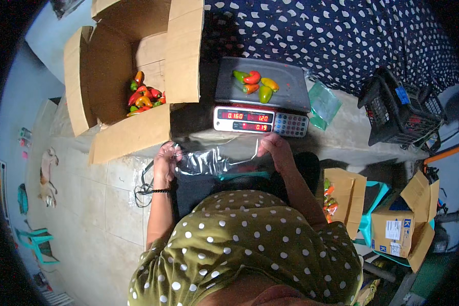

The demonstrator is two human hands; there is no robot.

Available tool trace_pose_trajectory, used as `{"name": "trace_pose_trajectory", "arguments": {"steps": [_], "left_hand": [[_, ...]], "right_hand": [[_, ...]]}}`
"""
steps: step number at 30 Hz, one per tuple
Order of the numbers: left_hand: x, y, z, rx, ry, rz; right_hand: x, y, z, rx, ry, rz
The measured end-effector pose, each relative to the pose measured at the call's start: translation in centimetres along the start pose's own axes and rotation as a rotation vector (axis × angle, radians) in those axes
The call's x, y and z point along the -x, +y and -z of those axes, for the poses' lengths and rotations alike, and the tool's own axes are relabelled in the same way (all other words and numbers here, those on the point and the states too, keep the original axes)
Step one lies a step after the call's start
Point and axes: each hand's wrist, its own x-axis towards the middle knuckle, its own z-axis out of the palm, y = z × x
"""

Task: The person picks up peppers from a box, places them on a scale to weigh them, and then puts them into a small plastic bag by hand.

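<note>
A clear plastic bag [210,160] is stretched between my two hands, just in front of the scale. My left hand [166,157] pinches one end of it beside the cardboard flap. The other end is held by the fingers of my right hand [274,150], close below the scale's keypad. On the grey platform of the digital scale [229,91] lie several small peppers [266,94], green, red, orange and yellow. The scale's red display is lit. More peppers [143,100] lie inside the large open cardboard box [107,76] to the left.
Right of the scale are a green plastic packet [324,103] and a black plastic crate [396,111]. Lower right, another carton [346,199] holds peppers, near a printed cardboard box [392,233]. A cat [48,176] lies on the tiled floor. A patterned dark cloth [329,34] hangs behind.
</note>
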Motion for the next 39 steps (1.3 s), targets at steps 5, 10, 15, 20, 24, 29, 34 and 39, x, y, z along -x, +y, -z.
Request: {"name": "trace_pose_trajectory", "arguments": {"steps": [5,10,15,20,24,29,34,39], "left_hand": [[-0.5,-0.7,2.9,0.091,-0.076,-0.058],[1.4,0.8,2.2,0.098,0.107,-0.021],[4.0,1.8,2.6,0.202,-0.121,-0.005],[5.9,2.2,1.8,-0.059,-0.412,0.147],[5.5,0.5,1.8,-0.13,-0.432,0.066],[5.8,0.6,1.0,-0.14,-0.129,0.051],[5.0,2.0,-0.2,0.272,-0.326,0.199],[5.9,2.3,-0.2,0.382,-0.473,0.19]], "right_hand": [[0.8,-2.0,-0.7,0.345,0.095,-0.09],[2.7,-3.5,-1.5,0.069,0.045,0.166],[2.4,-1.1,1.2,0.187,-0.002,0.331],[2.6,-0.6,3.3,0.068,0.118,0.231],[2.3,0.3,6.3,0.271,0.176,0.223],[4.0,-2.0,3.3,0.031,0.197,0.041],[3.6,-2.0,4.3,-0.085,0.189,0.096],[3.5,-2.2,4.3,-0.191,0.159,0.056]]}}
